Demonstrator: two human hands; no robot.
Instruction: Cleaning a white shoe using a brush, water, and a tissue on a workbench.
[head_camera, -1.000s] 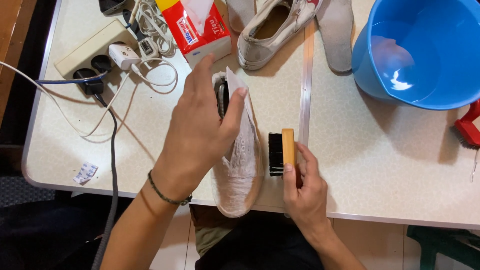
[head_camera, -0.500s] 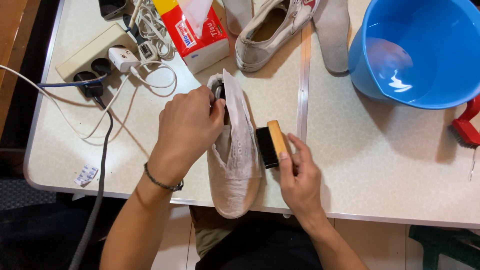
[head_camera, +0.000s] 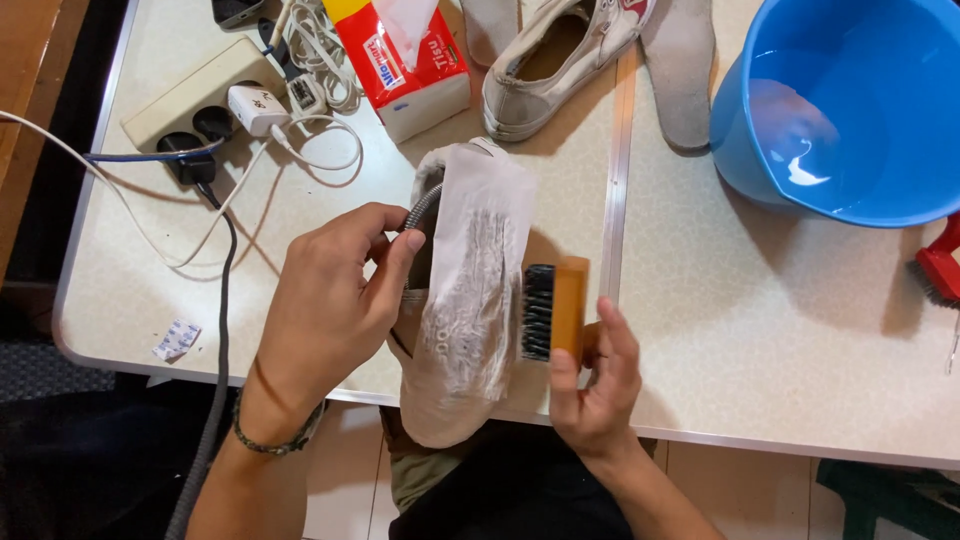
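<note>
Your left hand (head_camera: 335, 300) grips the shoe (head_camera: 470, 300), sole up, at the table (head_camera: 780, 330) edge. Your right hand (head_camera: 590, 385) pinches a brush (head_camera: 553, 310); keep its bristles flat against the sole.

Left hand (head_camera: 335, 300) palm down, fingers curled in a grip, thumb stretched right, cord bracelet on wrist, forearm rising from near left, right hand (head_camera: 593, 385) near the body, fingers pointing far and closed in a grip, forearm angled from near right
</note>
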